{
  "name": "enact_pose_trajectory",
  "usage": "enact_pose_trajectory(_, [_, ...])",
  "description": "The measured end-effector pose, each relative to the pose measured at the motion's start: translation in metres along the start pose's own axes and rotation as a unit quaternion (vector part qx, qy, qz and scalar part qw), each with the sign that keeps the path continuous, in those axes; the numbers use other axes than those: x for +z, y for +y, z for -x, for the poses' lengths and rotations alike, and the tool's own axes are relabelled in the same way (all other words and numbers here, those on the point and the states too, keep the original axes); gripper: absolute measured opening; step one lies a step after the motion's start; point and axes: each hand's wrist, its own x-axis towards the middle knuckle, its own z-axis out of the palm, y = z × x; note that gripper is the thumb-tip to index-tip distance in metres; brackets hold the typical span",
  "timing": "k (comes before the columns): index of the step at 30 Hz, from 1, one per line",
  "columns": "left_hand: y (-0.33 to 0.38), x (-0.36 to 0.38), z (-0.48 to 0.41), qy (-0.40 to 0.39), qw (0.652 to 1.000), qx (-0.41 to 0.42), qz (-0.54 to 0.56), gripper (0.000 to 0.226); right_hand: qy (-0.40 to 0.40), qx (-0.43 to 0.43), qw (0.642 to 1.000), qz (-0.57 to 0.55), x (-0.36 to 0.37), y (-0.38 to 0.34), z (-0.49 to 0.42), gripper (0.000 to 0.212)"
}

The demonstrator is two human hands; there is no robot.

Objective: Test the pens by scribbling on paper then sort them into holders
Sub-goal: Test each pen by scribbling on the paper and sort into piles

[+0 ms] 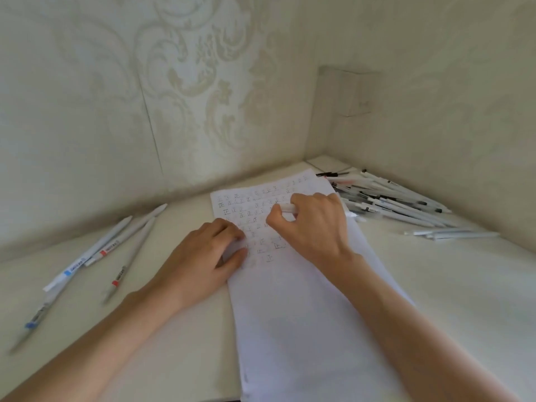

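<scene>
A white sheet of paper (304, 314) lies on the pale table, its upper half covered with small written marks. My right hand (314, 224) is closed around a white pen (287, 208) over the marked part of the sheet. The pen's tip is hidden by my fingers. My left hand (208, 256) rests flat on the sheet's left edge, fingers curled, holding nothing. A large pile of white pens (391, 201) lies at the right, in the corner. Several pens with red and blue bands (101, 253) lie loose at the left.
Patterned walls meet in a corner close behind the table (464, 285). A few more white pens (452, 235) lie apart at the far right. No holders are in view.
</scene>
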Motion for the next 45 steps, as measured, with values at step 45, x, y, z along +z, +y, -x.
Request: enact_pose_trajectory(45, [0.029,0.006,0.008,-0.093,0.99,-0.101,-0.039,0.076,-0.149,0.172,0.921,-0.317,-0.007,-0.004,0.019,0.023])
